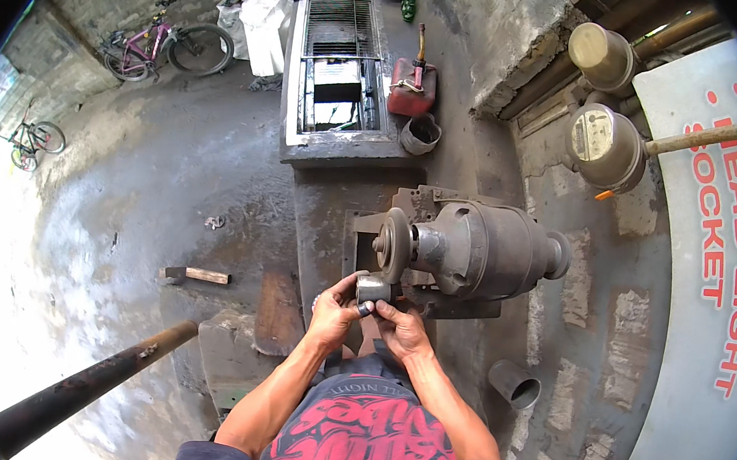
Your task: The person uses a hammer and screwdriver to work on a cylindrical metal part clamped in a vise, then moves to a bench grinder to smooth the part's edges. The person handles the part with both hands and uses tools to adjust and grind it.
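Observation:
Between both my hands is a short, shiny metal cylinder (373, 289), held up at the rim of a grinding wheel (396, 246). My left hand (336, 311) grips its left side, with the thumb at the lower edge. From below and the right, my right hand (403, 328) closes on it with fingertips and thumb. The wheel sits on the shaft of a big grey electric motor (489, 251), mounted on a metal base. Whether the cylinder touches the wheel or sits just short of it, I cannot tell.
A hollow metal pipe piece (514, 385) stands to the right. On the left are a hammer (195, 275) and a thick dark pole (96, 390). Ahead, a bench with a metal grate (346, 28) has a red jerrycan (413, 90) beside it. Electric meters (605, 148) hang right.

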The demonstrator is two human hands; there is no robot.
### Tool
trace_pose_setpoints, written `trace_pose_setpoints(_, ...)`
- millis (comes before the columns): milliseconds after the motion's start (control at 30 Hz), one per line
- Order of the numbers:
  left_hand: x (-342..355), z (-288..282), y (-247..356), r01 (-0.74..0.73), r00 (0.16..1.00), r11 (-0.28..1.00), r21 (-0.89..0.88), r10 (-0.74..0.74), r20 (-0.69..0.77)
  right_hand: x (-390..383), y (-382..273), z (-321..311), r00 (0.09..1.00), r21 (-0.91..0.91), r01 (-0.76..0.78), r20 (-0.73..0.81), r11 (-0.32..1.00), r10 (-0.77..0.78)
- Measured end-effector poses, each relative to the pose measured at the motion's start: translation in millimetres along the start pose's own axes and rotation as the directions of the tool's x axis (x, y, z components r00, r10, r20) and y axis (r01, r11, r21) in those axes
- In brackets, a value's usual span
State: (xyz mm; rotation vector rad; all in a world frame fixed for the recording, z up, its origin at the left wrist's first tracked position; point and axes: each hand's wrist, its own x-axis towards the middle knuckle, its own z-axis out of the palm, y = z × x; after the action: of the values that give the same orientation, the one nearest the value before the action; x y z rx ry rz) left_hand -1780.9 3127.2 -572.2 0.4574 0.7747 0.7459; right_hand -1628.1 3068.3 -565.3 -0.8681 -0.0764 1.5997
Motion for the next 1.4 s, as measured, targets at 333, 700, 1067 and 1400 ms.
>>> trace_pose_setpoints(333,18,9,-2,0.088,0.990,0.995,0.046,-0.082,-0.113,20,-5,-8,0.994,-0.010,0.052,-0.092,0.999,-0.053)
trace_pose_setpoints(700,22,24,-5,0.052,0.997,0.986,0.160,-0.042,-0.065,10,-11,-11,0.977,0.090,0.094,-0.200,0.992,-0.074)
trace_pose_setpoints(1067,30,27,-11,0.051,0.999,0.996,-0.078,-0.050,0.011,6,-15,-17,0.984,0.116,0.109,-0.153,0.987,-0.091)
trace_pose_setpoints(1400,13,9,0,0.027,0.999,0.976,-0.217,-0.034,-0.031,16,-2,-12,0.999,0.094,0.018,-0.033,0.995,-0.015)
